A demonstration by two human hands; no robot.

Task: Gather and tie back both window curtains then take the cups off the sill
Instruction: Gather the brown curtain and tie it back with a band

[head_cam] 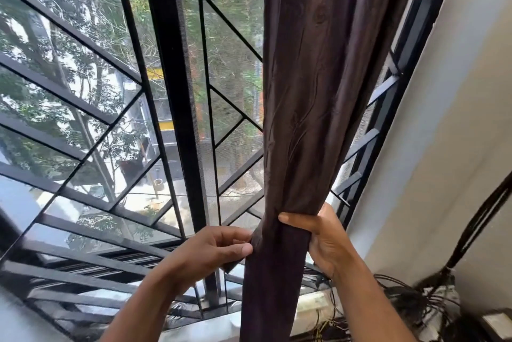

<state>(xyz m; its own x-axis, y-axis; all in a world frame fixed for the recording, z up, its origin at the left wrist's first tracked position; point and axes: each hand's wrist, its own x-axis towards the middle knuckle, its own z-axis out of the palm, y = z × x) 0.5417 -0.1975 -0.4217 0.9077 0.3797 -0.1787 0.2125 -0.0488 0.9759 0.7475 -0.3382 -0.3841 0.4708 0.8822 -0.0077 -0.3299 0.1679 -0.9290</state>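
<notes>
Right hand (324, 239) clenched round bunched brown curtain (313, 92) at right, left hand (213, 253) pinching its edge; no tie visible, other curtain and cups out of view.

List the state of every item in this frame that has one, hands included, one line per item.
Brown curtain: gathered into a bunch, not yet tied.
Right hand: grips the gathered curtain from the right.
Left hand: fingers curled, pinching the curtain's left edge.
Window grille: uncovered left of the curtain.
Cables: tangled at the lower right.
Cups: not visible.
</notes>
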